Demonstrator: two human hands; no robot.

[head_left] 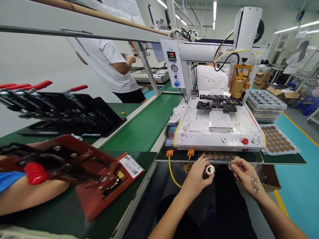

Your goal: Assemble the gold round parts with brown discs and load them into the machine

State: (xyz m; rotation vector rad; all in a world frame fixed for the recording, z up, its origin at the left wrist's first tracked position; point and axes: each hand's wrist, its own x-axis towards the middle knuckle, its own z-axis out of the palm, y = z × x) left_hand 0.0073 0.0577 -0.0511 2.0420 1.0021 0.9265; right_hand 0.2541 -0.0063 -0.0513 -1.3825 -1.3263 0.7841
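Below the front edge of the white dispensing machine (219,132), over your lap, your left hand (198,174) pinches a small round silver metal ring part (210,170) between thumb and curled fingertips. Your right hand (245,172) sits just beside it, fingers partly curled, gripping a thin tan round disc (231,165) at its thumb and forefinger. Ring and disc are near each other but apart. Directly above your hands, a row of matching tan discs (219,155) lies along the dark bench edge, next to two orange cable plugs (180,152) and a yellow cable. On your right, a clear bag of tan discs (278,139) rests on the bench. On your left, a red clamp fixture (82,169) covers the green mat, with another person's forearm (30,196) under it. Open room remains between bench edge and your lap.
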